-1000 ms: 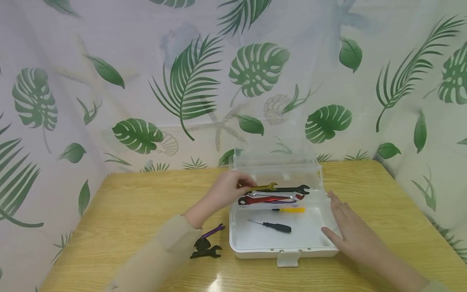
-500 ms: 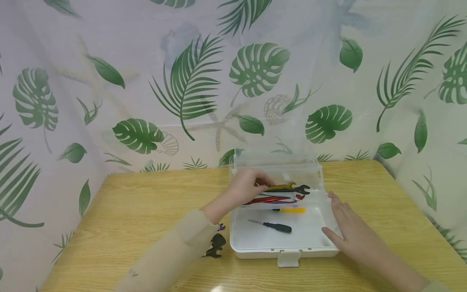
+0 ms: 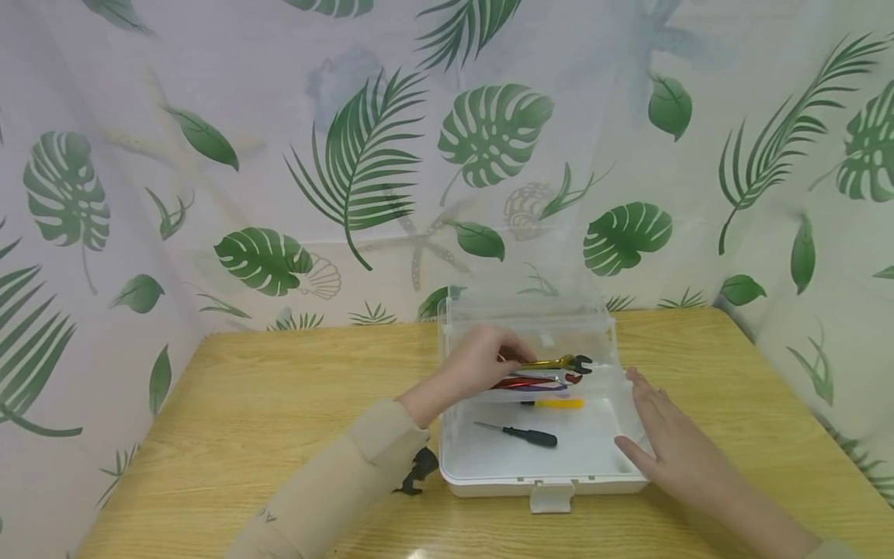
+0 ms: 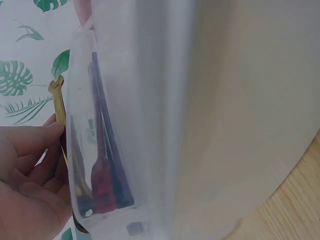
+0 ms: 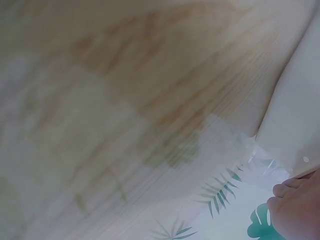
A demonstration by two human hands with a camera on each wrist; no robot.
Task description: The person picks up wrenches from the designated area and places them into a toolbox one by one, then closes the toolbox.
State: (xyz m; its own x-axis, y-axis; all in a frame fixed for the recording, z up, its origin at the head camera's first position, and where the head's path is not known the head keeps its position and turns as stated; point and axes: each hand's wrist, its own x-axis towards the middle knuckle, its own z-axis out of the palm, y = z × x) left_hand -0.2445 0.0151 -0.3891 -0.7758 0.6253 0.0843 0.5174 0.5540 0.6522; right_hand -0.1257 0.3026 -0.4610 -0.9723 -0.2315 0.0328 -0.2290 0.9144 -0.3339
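Two hands work at a white box [image 3: 482, 488] that stands open on a wooden table [image 3: 279, 388], right of the table's middle. The tabletop is yellowish, its grain running mostly crosswise, with a small patch of glare at the near edge. Behind it and along both sides hangs a pale cloth [image 3: 573, 46] printed with green palm and monstera leaves, fainter shells and starfish, lightly creased and meeting the table's back edge; the box's clear lid [image 3: 531, 303] is raised in front of it. The left hand [image 3: 482, 361], in a cream sleeve [image 3: 335, 481], has thumb and fingers pinched on a gold wrench [image 3: 555, 362], held over the tray [image 3: 489, 397] at the back of the box; its open end overlaps a black wrench [image 3: 583, 365] in the head view, and whether the two touch I cannot tell. Red [image 3: 524, 383], silver [image 3: 552, 377] and purple [image 3: 555, 388] wrenches lie in the tray. The right hand [image 3: 673, 439] rests against the box's right wall, fingers extended and thumb apart, gripping nothing. On the box floor lie a black screwdriver [image 3: 532, 436] and a yellow-handled tool [image 3: 564, 404]. Black pieces [image 3: 422, 466], partly hidden by the sleeve, sit just beside the box's left wall.
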